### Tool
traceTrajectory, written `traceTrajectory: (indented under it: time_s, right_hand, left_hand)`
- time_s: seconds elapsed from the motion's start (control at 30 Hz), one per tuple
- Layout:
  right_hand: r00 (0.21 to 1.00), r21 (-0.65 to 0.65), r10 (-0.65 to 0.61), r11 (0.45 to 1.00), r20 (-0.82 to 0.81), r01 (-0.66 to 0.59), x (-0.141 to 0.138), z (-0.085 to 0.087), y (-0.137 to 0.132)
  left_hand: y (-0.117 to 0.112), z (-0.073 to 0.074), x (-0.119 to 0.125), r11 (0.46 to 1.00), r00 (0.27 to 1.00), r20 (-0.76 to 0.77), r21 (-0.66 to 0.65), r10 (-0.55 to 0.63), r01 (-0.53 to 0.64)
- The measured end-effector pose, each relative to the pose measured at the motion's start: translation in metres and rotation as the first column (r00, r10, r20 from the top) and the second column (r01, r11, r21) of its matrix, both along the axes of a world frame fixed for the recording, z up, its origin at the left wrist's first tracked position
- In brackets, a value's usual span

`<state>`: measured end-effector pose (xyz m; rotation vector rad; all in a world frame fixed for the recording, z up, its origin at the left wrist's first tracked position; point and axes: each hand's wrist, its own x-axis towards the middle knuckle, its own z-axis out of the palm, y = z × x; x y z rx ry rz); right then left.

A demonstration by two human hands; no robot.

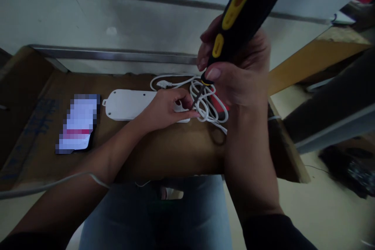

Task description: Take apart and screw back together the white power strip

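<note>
The right hand [237, 74] is clamped around a black-and-yellow screwdriver [234, 19], its shaft angled down toward the left hand [166, 109], which rests on the end of a white power strip [129, 104]; the hands are close together. The strip lies on a cardboard tabletop [164, 156], just beside a coiled white cable [205, 103] looped over a red handle [220, 105], with a pixelated phone [77, 123] farther left.

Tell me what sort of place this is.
Probably a makeshift repair spot in a bare utility room: a screwdriver and a power strip over cardboard on a low bench, beside a plain wall.
</note>
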<state>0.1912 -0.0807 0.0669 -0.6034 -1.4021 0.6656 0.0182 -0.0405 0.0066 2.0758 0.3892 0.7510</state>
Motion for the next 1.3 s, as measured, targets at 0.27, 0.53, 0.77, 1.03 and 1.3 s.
traceTrajectory:
  time_s: [0.27, 0.53, 0.77, 1.03, 1.3]
  right_hand:
    - [0.999, 0.105, 0.005, 0.994, 0.051, -0.011, 0.008, -0.008, 0.014]
    - [0.998, 0.171, -0.020, 0.985, 0.058, 0.010, 0.004, -0.012, 0.018]
    - [0.971, 0.113, -0.233, 0.968, 0.060, 0.226, -0.004, -0.005, 0.013]
    - [0.977, 0.092, -0.189, 0.979, 0.098, 0.181, 0.000, -0.008, 0.013]
    - [0.988, 0.257, -0.117, 0.963, 0.105, 0.087, -0.006, -0.006, 0.012]
  left_hand:
    - [0.006, 0.011, -0.008, 0.991, 0.991, 0.001, -0.018, -0.132, 0.132]
    - [0.001, -0.001, -0.001, 0.999, 0.997, 0.065, -0.033, 0.044, -0.042]
    - [0.000, -0.005, 0.003, 0.997, 0.995, 0.076, -0.002, 0.071, -0.071]
    - [-0.001, 0.008, -0.005, 0.995, 0.996, 0.091, 0.095, -0.013, 0.004]
    - [0.001, 0.008, -0.004, 0.993, 0.989, 0.146, 0.121, -0.005, -0.012]
